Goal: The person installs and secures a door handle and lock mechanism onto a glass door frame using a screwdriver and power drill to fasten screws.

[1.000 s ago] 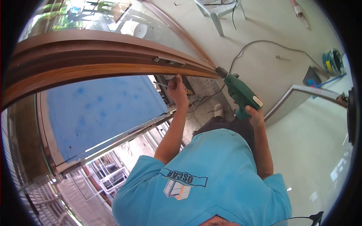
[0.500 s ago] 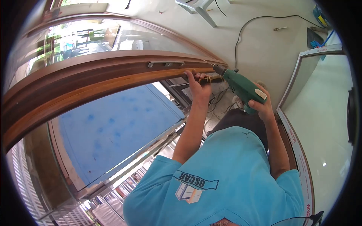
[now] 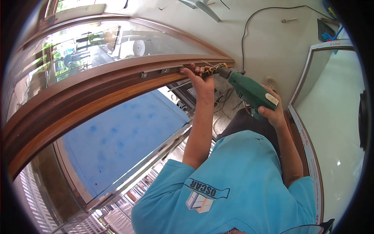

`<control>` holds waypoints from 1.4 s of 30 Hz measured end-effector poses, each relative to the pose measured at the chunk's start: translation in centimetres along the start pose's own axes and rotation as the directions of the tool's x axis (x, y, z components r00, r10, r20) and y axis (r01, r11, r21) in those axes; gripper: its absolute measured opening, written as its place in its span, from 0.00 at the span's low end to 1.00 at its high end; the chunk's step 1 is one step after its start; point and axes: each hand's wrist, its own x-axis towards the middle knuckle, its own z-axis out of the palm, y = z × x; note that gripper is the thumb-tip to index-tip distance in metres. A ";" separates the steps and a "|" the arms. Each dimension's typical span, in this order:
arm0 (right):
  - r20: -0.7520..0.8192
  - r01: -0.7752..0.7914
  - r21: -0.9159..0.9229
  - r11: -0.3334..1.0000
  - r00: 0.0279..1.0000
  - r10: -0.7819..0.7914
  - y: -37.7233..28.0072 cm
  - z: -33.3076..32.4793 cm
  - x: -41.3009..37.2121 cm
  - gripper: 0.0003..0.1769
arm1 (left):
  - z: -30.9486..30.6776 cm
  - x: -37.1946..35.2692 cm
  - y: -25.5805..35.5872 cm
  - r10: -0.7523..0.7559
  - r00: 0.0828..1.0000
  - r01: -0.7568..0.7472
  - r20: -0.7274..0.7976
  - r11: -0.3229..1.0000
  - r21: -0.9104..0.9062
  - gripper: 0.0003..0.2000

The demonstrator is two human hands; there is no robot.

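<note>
My right hand (image 3: pixel 272 111) grips a green power drill (image 3: pixel 251 91) by its handle, with the chuck pointing up and left. A thin bit extends from the chuck toward the brown frame (image 3: pixel 101 74). My left hand (image 3: pixel 200 80) is closed around a black-and-yellow-handled tool (image 3: pixel 209 72), close beside the drill's chuck. The left thumb and fingers are also right at the end of a narrow metal strip (image 3: pixel 161 71) lying along the brown frame. The working end of the handled tool is hidden behind the hand and chuck.
A blue panel (image 3: pixel 128 136) lies left of my body. A white-edged framed pane (image 3: pixel 302 124) stands at my right. On the floor are a black cord (image 3: pixel 245 37), a small metal piece (image 3: pixel 288 20) and a stool leg (image 3: pixel 208 11). Cables (image 3: pixel 223 99) hang beneath the frame.
My left hand has moved a little left and up to the metal strip's end. The drill's chuck is now nearer that hand. The view has shifted slightly.
</note>
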 end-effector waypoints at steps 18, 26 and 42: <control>0.075 0.004 -0.027 1.000 0.997 -0.002 1.0 1.4 0.8 0.48 | 0.9 -2.1 1.3 0.147 0.988 -0.125 -0.047 0.941 0.314 0.28; 0.112 0.025 -0.071 0.997 0.994 -0.017 0.4 0.7 2.9 0.47 | -1.8 -0.6 1.3 0.229 0.938 -0.051 -0.258 0.831 0.554 0.33; 0.172 -0.061 -0.095 0.994 0.982 0.076 -1.8 -1.1 6.1 0.45 | -2.7 -0.8 2.9 0.381 0.913 -0.182 -0.146 0.700 0.691 0.30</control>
